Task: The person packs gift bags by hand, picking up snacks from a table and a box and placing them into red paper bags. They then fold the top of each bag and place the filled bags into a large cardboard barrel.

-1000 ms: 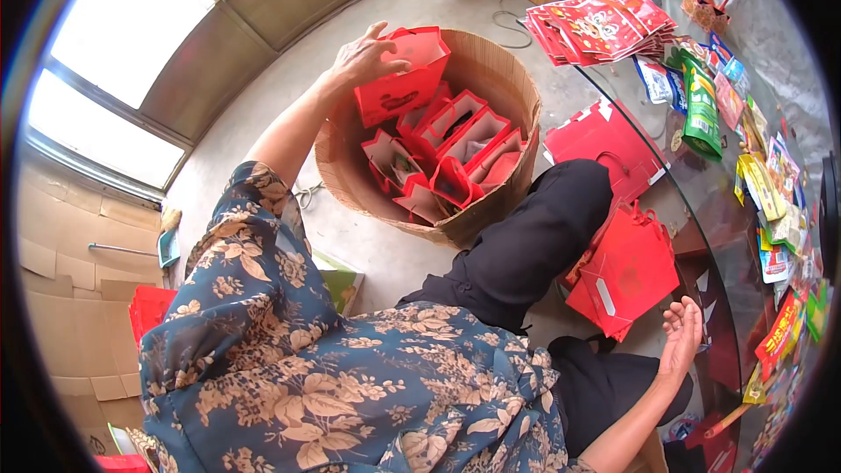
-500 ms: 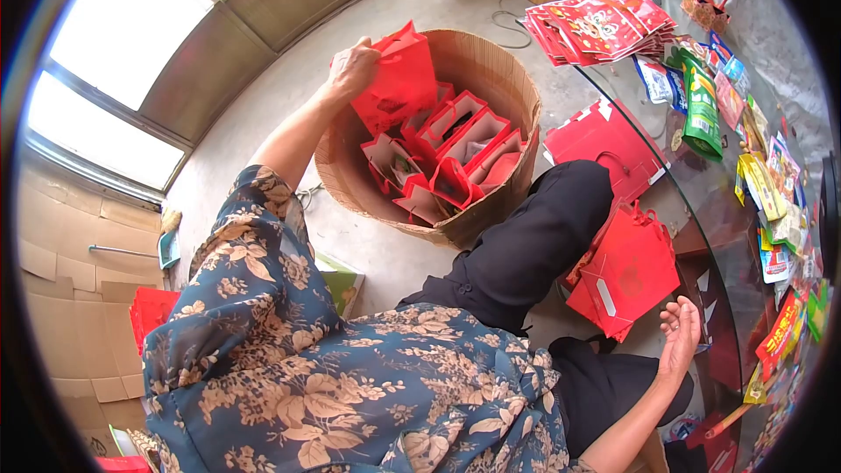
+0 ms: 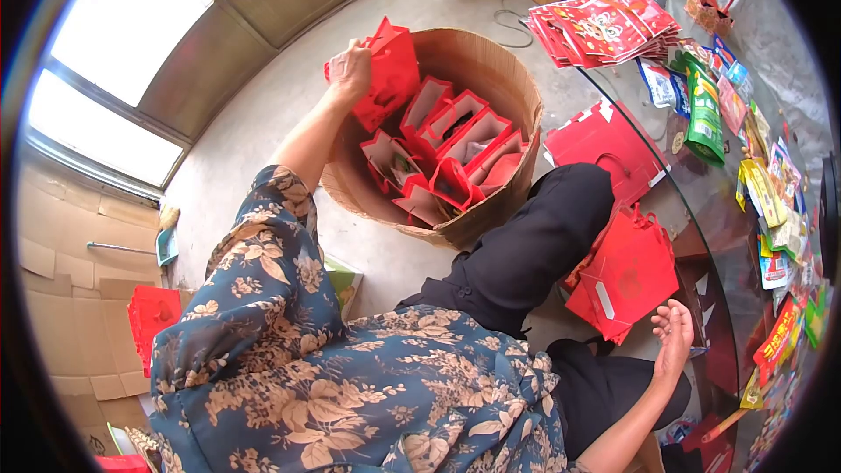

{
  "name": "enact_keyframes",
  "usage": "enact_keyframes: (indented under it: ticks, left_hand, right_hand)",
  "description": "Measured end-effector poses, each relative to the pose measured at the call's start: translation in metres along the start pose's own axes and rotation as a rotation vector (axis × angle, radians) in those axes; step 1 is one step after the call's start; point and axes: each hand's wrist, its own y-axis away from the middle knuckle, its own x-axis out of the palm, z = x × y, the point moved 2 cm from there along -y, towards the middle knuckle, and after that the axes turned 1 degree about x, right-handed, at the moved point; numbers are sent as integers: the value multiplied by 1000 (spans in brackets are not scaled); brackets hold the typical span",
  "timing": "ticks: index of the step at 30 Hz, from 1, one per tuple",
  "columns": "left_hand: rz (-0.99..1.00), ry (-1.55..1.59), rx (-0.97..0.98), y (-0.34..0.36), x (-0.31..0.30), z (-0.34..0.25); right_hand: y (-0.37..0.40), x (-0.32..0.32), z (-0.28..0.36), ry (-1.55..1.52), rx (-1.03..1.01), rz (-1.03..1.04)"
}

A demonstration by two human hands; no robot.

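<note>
My left hand (image 3: pixel 350 68) grips a red gift bag (image 3: pixel 385 70) by its edge, holding it over the near-left rim of a round brown cardboard barrel (image 3: pixel 508 79). Several open red gift bags (image 3: pixel 455 149) stand packed inside the barrel. My right hand (image 3: pixel 673 333) rests palm up with loose fingers, holding nothing, by the edge of the glass table (image 3: pixel 714 236). Flat red bags (image 3: pixel 626 271) lean against my black-trousered knee just left of that hand.
Stacks of red packets (image 3: pixel 600 26) and several coloured snack packets (image 3: pixel 701 105) lie on the glass table at the right. More flat red bags (image 3: pixel 604 140) lie under the table edge. Flattened cardboard (image 3: pixel 70 298) and red bags (image 3: pixel 149 315) sit at the left, on the concrete floor.
My left hand has turned the red bag upright and shifted it left, from over the barrel's inside to its left rim. My right hand has barely moved.
</note>
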Motion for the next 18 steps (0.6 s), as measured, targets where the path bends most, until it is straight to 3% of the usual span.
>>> enact_keyframes:
  ticks: [7,18]
  left_hand:
    - [60,65,-180,-19,14,34]
    - [146,6,-87,-55,-5,-3]
  right_hand:
    - [4,2,-4,81,18,16]
    - [6,12,-8,313,50,139]
